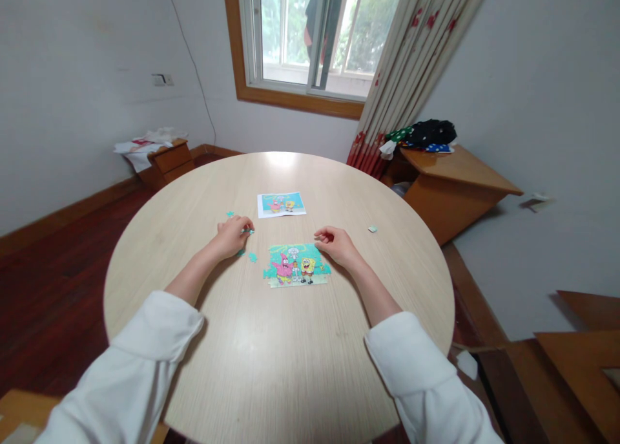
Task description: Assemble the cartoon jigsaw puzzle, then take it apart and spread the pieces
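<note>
Here's the left hand (232,236), fingers closed on a small teal piece (248,231), with the round table (271,353) running well out to its left before the rim curves away. Over at the right hand (336,245), fingers curl in by the puzzle's upper right corner; whether they grip anything, I can't tell! Pale wood stretches from both hands back between the forearms to the near edge. Ahead, between the hands, lies a printed picture (281,205); off right of the right hand, a lone piece (372,229). And the puzzle (296,266) itself, flat between and slightly nearer than the hands: teal background, pink and yellow cartoon figures, pale lower strip, both sides jagged with knobs sticking out!
</note>
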The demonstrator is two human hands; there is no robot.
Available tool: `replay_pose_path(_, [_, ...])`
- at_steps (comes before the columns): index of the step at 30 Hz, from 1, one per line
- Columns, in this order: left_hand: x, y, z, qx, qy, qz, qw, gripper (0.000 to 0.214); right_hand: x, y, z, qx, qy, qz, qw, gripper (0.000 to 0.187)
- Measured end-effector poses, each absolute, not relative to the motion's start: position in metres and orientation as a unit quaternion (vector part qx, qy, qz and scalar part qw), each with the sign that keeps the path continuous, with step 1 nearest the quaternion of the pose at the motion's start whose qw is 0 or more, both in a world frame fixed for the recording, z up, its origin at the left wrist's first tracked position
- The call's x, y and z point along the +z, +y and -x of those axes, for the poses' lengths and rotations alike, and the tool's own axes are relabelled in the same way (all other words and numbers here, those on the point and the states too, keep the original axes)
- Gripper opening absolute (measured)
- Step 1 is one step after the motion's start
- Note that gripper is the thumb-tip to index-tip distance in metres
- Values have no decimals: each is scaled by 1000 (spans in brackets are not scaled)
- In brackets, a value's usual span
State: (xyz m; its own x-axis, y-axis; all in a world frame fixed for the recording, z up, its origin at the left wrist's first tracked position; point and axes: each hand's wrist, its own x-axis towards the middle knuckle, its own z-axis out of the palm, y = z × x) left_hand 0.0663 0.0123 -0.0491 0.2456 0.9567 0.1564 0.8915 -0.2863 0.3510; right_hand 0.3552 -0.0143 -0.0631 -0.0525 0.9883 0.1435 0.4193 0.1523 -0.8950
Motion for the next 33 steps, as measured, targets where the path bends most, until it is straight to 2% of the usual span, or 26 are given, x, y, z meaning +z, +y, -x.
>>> replay_pose_path(8, [-49, 13, -64, 195, 579, -786, 95, 20, -56, -17, -355, 326, -646, 582, 372, 13])
replay_pose_path(15, [-47, 13, -65, 222, 565, -788, 100, 17, -45, -25, -357, 313, -680, 588, 307, 19])
replay_pose_path(23, [-43, -8, -97, 311, 491, -797, 165, 15, -41, -28, -355, 280, -710, 580, 285, 8])
replay_pose_path(33, [-43, -51, -157, 231, 321, -885, 246, 20, -41, -28, -358, 282, -722, 572, 267, 11])
